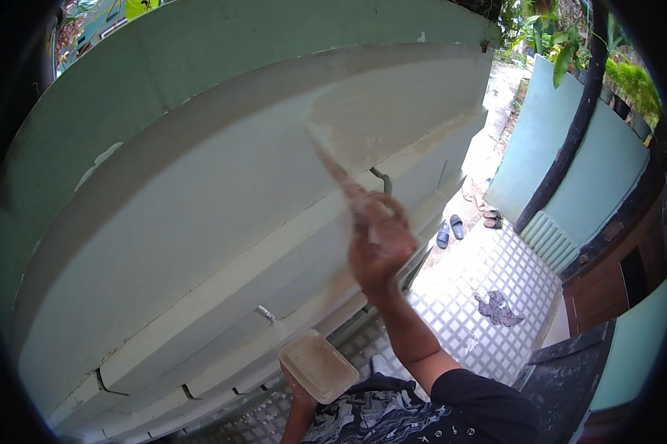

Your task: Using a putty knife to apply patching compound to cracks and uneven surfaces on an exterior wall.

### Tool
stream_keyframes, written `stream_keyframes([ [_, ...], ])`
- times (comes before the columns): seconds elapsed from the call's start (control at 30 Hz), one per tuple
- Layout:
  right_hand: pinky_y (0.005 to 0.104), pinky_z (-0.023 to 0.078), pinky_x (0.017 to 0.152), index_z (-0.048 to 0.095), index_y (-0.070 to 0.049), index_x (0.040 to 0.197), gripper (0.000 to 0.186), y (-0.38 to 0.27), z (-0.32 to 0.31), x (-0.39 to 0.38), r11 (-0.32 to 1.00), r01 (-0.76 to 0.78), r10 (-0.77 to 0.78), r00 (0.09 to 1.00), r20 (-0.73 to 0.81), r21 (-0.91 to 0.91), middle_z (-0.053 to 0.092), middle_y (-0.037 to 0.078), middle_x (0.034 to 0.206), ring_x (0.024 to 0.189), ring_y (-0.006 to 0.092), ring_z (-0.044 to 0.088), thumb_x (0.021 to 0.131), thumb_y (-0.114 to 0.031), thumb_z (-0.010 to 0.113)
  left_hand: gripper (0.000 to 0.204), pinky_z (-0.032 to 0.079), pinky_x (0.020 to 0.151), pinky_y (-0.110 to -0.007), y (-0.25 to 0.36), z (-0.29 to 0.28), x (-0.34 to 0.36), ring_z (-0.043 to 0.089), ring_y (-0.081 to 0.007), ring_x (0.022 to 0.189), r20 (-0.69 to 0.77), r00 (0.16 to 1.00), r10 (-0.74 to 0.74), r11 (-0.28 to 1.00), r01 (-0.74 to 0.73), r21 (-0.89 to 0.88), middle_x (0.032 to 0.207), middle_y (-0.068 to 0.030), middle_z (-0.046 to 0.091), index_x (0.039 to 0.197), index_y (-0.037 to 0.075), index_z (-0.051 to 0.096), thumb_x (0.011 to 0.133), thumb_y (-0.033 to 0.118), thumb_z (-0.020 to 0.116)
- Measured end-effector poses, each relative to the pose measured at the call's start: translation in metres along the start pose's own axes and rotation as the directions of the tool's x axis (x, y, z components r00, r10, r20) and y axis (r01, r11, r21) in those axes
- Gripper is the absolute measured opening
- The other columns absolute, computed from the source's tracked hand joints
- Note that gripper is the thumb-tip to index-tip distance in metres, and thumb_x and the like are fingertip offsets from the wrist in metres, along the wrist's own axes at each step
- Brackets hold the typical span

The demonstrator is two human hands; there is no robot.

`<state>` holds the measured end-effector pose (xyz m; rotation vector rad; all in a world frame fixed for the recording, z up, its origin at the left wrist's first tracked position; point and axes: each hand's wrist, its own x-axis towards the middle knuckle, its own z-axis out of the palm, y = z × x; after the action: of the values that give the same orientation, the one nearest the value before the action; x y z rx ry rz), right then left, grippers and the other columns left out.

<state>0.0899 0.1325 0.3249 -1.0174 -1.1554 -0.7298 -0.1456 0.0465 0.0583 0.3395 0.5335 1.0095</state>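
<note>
Right hand (382, 248): clenched around slim tool (336, 172), blurred.
Slim tool: raised before white wall (200, 200), tip at damp-looking patch (356, 118); contact unclear.
Left hand (296, 388): grasping cream tub (320, 368), low, near torso.
Tiled floor (452, 325): crumpled cloth (498, 308), dark slippers (443, 236).
</note>
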Motion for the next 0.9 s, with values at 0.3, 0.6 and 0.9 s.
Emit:
stream_keyframes([
  [0.3,0.0347,0.053,0.075,0.065,0.006,0.108,0.025,0.016,0.005,0.007,0.937,-0.011,0.022,0.999,0.030,-0.348,0.069,0.021,0.094,0.086,0.0286,0.068,0.089,-0.006,0.055,0.076,0.050,0.092,-0.047,-0.006,-0.003,0.005,0.058,-0.0305,0.109,0.013,1.000,-0.003,0.999,0.003,-0.050,0.125,-0.0113,0.056,0.135,0.011,0.043,0.090,0.070,0.026],
  [0.6,0.0368,0.054,0.074,0.065,0.006,0.108,0.026,0.028,-0.011,0.019,0.949,-0.270,0.239,0.953,-0.187,-0.165,0.069,0.020,0.097,0.087,0.0291,0.068,0.087,-0.005,0.055,0.075,0.049,0.092,-0.049,-0.002,0.016,0.001,0.058,-0.0314,0.109,0.013,1.000,0.002,0.995,-0.001,-0.102,0.126,-0.0108,0.056,0.136,0.012,0.043,0.089,0.069,0.031],
  [0.9,0.0420,0.048,0.092,0.069,0.000,0.100,0.026,0.002,0.003,-0.002,0.996,0.049,-0.052,0.998,0.038,0.076,0.069,0.016,0.101,0.098,0.0297,0.067,0.079,0.003,0.054,0.071,0.050,0.091,-0.048,-0.007,0.000,0.005,0.058,-0.0302,0.109,0.013,1.000,0.018,0.997,-0.017,-0.076,0.126,-0.0094,0.055,0.136,0.013,0.042,0.090,0.067,0.031],
])
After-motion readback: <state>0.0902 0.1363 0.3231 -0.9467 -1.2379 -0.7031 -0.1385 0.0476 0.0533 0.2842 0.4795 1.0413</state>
